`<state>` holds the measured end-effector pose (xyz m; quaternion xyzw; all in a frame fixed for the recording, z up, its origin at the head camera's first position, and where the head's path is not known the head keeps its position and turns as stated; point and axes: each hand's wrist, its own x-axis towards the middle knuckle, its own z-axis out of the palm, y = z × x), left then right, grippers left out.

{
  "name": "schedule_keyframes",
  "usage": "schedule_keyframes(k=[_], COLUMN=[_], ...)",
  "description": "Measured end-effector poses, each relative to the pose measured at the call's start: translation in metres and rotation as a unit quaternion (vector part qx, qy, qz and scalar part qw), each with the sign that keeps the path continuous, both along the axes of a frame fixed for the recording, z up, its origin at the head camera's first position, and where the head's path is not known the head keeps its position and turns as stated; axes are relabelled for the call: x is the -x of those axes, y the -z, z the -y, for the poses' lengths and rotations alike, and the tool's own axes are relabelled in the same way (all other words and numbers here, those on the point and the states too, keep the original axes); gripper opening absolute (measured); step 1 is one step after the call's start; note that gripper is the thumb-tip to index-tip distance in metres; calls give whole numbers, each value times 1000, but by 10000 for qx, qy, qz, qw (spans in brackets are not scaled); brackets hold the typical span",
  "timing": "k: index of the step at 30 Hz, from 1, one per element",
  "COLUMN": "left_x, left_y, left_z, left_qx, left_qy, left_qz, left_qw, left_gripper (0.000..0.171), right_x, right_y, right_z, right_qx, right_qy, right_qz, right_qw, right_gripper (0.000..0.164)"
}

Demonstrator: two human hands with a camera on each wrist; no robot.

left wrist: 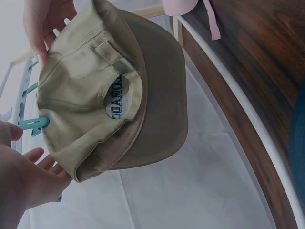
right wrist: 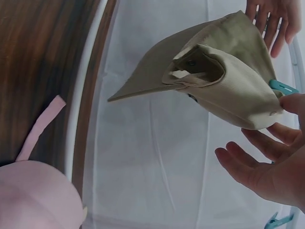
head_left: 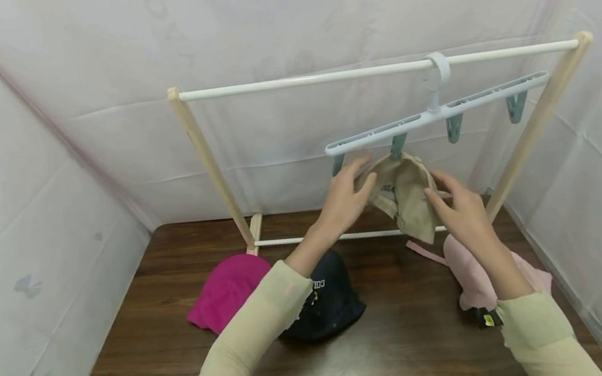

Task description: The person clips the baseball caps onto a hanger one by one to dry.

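Observation:
A beige baseball cap (head_left: 415,201) hangs from a teal clip (head_left: 398,145) on a pale blue clip hanger (head_left: 382,133). In the left wrist view its brim (left wrist: 162,95) points away from the clip, and dark letters show through the back opening. My left hand (head_left: 345,197) is at the cap's left side, fingers extended and touching its edge, thumb near the clip. On the other side my right hand (head_left: 465,209) touches the crown, its fingers loosely spread in the right wrist view.
The hanger hooks over the white top rail (head_left: 306,81) of a wooden-sided rack (head_left: 209,164). On the brown table (head_left: 403,358) lie a magenta cap (head_left: 228,288), a black cap (head_left: 333,303) behind my left forearm, and a pink cap (head_left: 467,273) under my right arm.

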<state>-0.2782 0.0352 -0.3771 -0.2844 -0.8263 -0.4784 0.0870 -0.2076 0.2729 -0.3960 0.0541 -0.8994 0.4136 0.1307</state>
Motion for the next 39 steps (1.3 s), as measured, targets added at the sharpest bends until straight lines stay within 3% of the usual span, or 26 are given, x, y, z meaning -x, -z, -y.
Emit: schedule_keyframes(k=[8, 12, 21, 27, 39], left_x=[-14, -22, -41, -49, -73], left_y=[3, 4, 14, 22, 65], left_z=[4, 4, 4, 7, 7], left_qx=[163, 209, 608, 793, 1129], left_qy=[55, 232, 513, 660, 865], left_qz=[-587, -852, -1047, -975, -754], left_qw=[9981, 9959, 9913, 9899, 9870], left_gripper=[45, 44, 46, 44, 45], right_x=[-11, -16, -29, -35, -42], right_y=[8, 12, 26, 29, 46], right_z=[-7, -9, -15, -19, -27], right_qx=[-236, -398, -592, -779, -1042], right_qy=[192, 232, 181, 281, 523], right_qz=[227, 340, 442, 306, 296], right_qw=[9993, 9984, 9971, 9961, 9927], right_gripper=[63, 65, 60, 53, 46])
